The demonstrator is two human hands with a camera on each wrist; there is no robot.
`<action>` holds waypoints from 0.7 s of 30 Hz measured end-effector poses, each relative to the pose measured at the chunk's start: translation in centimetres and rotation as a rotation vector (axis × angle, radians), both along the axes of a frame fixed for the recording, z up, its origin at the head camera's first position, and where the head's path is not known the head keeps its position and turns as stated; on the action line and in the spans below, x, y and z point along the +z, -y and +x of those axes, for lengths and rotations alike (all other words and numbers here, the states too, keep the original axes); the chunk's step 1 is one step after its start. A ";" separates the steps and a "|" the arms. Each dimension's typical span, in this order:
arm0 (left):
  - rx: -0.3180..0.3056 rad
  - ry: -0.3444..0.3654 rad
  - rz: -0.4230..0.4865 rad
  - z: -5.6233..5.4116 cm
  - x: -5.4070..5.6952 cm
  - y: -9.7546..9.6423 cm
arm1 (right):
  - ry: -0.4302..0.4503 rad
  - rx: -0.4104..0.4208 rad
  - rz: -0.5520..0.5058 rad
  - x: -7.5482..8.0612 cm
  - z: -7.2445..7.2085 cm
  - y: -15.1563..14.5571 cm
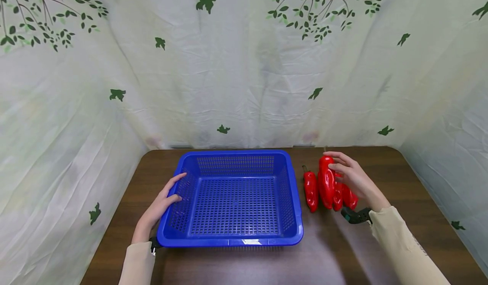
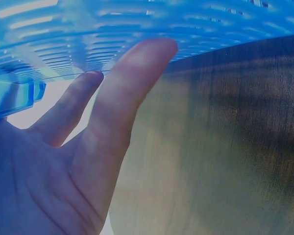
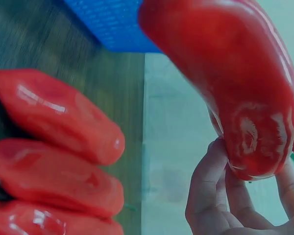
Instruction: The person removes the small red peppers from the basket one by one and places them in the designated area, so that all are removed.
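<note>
A blue plastic basket (image 1: pixel 234 206) with slotted walls and floor stands on the table. My left hand (image 1: pixel 162 202) is at its left side, index finger and thumb lying fairly straight over the rim. In the left wrist view the thumb and a finger extend against the blue slotted wall; the other fingers are hidden. Right of the basket, my right hand (image 1: pixel 352 177) grips a glossy red pepper (image 3: pixel 245 83) by its broad end, fingers on both sides. Three more red peppers (image 3: pixel 54 176) lie side by side on the table.
The brown wooden table (image 1: pixel 244 266) extends in front of the basket and to both sides. A pale curtain (image 1: pixel 244 65) with green leaf prints hangs right behind the table. One pepper (image 1: pixel 310 192) lies close to the basket's right wall.
</note>
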State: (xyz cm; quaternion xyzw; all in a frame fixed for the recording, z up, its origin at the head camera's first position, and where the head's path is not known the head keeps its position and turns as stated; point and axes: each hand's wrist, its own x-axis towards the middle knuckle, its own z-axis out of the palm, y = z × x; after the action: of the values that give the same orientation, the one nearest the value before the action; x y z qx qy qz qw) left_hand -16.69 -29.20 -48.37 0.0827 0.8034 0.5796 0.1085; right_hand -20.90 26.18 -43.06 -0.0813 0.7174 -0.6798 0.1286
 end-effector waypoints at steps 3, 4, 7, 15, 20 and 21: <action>-0.001 -0.001 -0.003 0.0 0.0 0.0 | -0.005 -0.005 -0.006 -0.1 0.1 -0.6; -0.001 0.000 -0.004 0.0 0.0 0.0 | -0.006 -0.006 -0.009 -0.1 0.2 -0.9; 0.000 0.002 -0.004 0.0 0.0 0.0 | -0.017 -0.009 -0.024 -0.3 0.3 -1.5; 0.011 0.018 -0.005 0.0 0.0 -0.1 | -0.020 -0.010 -0.082 -0.8 0.6 -3.0; 0.010 0.017 -0.007 0.1 0.1 -0.1 | -0.022 -0.015 -0.105 -0.9 0.7 -3.7; 0.011 0.018 -0.006 0.1 0.1 -0.1 | -0.020 -0.016 -0.110 -0.9 0.7 -3.8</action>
State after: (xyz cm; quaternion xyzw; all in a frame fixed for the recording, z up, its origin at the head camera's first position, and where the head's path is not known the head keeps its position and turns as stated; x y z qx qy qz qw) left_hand -16.62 -29.11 -48.26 0.0728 0.8045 0.5786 0.1128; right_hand -20.17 29.95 -43.99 -0.0894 0.6810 -0.7182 0.1114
